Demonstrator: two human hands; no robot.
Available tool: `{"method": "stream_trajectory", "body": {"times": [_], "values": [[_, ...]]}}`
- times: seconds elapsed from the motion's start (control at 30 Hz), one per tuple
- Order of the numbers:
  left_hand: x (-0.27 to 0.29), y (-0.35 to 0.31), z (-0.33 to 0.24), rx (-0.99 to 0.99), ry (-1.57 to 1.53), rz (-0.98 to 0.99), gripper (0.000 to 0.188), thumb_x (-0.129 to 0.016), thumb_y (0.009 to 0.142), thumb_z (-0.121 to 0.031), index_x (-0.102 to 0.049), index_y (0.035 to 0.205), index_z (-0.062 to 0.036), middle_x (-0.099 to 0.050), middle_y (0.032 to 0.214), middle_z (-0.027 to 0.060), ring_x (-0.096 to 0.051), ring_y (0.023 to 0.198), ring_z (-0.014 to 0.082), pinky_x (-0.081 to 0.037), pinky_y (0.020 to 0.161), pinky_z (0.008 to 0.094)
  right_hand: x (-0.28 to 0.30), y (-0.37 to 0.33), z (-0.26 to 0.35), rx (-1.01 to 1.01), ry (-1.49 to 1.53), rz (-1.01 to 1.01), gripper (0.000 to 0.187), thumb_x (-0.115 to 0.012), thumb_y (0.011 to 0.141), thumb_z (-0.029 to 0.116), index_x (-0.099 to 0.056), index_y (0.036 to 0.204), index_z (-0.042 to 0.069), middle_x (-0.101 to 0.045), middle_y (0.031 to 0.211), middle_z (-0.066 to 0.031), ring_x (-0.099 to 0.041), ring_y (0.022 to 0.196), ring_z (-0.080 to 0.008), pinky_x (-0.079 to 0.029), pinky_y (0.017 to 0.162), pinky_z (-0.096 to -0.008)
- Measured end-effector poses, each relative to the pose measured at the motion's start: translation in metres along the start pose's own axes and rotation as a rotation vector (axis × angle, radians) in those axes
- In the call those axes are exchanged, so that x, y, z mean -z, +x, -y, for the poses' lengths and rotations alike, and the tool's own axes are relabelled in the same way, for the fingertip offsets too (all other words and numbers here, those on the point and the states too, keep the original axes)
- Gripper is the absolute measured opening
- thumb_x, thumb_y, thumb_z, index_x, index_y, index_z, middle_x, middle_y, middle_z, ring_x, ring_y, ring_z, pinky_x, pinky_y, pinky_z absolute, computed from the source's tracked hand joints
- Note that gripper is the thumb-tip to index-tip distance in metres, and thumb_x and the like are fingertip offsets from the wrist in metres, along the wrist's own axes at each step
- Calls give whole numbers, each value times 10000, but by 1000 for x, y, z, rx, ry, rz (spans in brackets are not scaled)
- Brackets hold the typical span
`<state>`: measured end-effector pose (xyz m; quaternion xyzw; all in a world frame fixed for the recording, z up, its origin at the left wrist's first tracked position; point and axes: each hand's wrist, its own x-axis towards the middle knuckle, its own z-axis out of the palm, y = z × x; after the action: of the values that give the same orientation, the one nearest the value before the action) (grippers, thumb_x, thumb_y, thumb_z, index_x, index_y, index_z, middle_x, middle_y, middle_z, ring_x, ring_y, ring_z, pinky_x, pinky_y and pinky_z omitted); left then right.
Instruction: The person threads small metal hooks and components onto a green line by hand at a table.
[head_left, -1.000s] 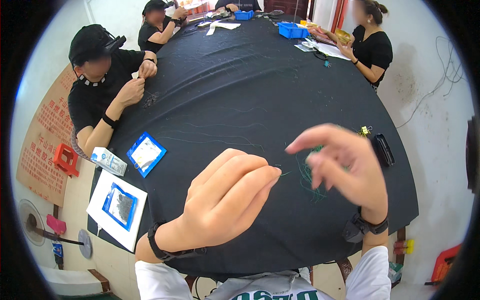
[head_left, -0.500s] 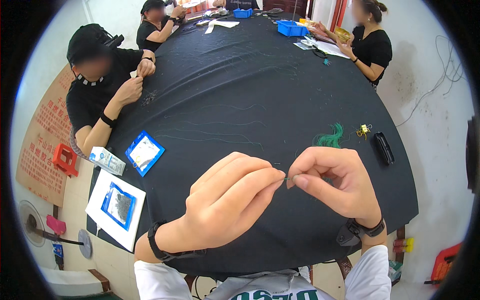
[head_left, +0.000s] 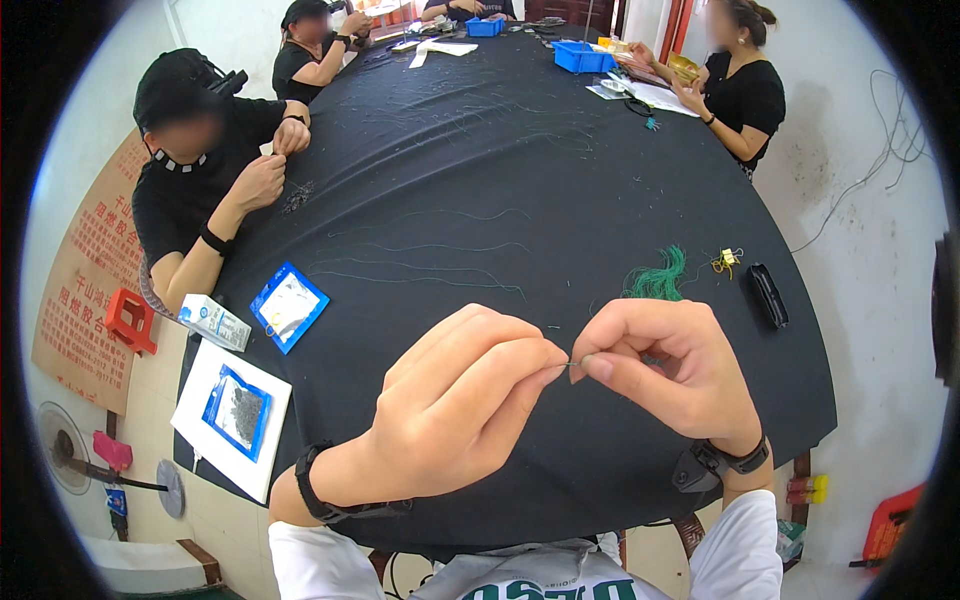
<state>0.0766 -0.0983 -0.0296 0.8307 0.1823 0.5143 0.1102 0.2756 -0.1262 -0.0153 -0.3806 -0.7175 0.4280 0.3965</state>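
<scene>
Most of the fine thread (head_left: 570,365) is hidden: only a short stretch shows in the narrow gap between the two hands' fingertips, and its ends cannot be made out. Whether anything else sits inside either grip cannot be told. The right hand (head_left: 665,368) blocks the lower part of the green thread bundle (head_left: 658,273), whose loose strands fan out on the black tablecloth (head_left: 480,230) just beyond the knuckles; a bit of green also shows between that hand's thumb and forefinger.

The person's left hand (head_left: 468,400) has its thumb and forefinger pressed together at the tips, pinching the thread, with the other fingers folded close alongside. The right thumb and forefinger meet at their tips on the thread's other side, bowed apart behind the pinch, while the remaining fingers curl toward the palm. The hands nearly touch above the cloth.

Right of the bundle lie a yellow binder clip (head_left: 727,262) and a black case (head_left: 767,297). To the left, a blue-edged pouch (head_left: 289,308) lies near a white carton (head_left: 215,322); nearer the person, a pouch of dark grains (head_left: 238,412), too small to identify, rests on a white board (head_left: 268,465).
</scene>
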Motion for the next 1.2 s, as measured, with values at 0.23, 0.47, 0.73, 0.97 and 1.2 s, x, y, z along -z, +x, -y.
{"method": "stream_trajectory", "body": {"times": [0.23, 0.47, 0.73, 0.97, 1.2], "values": [[-2, 0, 0, -25, 36, -7, 149, -643, 690, 116, -591, 811, 47, -586, 758, 126, -571, 618, 238, -460, 532, 292, -2, 1, -1, 14, -41, -11, 42, -583, 861, 53, -607, 840, 26, -488, 576, 35, -326, 497, -2, -235, 456, -196], [-4, -2, -2, 35, 14, -53, 158, -630, 695, 131, -586, 819, 42, -594, 757, 123, -574, 620, 231, -462, 536, 289, -8, 2, -3, 70, -45, -43, 32, -600, 850, 34, -624, 850, 13, -520, 581, 18, -377, 497, -7, -268, 448, -201], [-3, -5, -4, 117, -127, -77, 157, -627, 707, 145, -590, 811, 33, -608, 742, 112, -592, 626, 191, -473, 548, 253, -13, 5, -11, 94, 145, -8, 60, -589, 862, 34, -638, 870, 2, -567, 665, 4, -432, 560, -8, -309, 489, -190], [-2, -4, -3, 179, -230, -58, 158, -626, 714, 147, -602, 825, 37, -617, 734, 113, -599, 633, 182, -472, 562, 246, -10, 6, -12, 8, 243, 13, 87, -573, 882, 54, -641, 891, 0, -539, 664, 35, -392, 559, 2, -290, 498, -185], [3, -7, -3, 184, -258, 12, 69, -606, 819, 60, -588, 884, 48, -611, 837, 145, -583, 710, 165, -461, 608, 244, -12, 0, -4, 36, 150, -52, 105, -547, 886, 45, -632, 925, -3, -413, 562, 92, -283, 506, 18, -191, 465, -189]]}}
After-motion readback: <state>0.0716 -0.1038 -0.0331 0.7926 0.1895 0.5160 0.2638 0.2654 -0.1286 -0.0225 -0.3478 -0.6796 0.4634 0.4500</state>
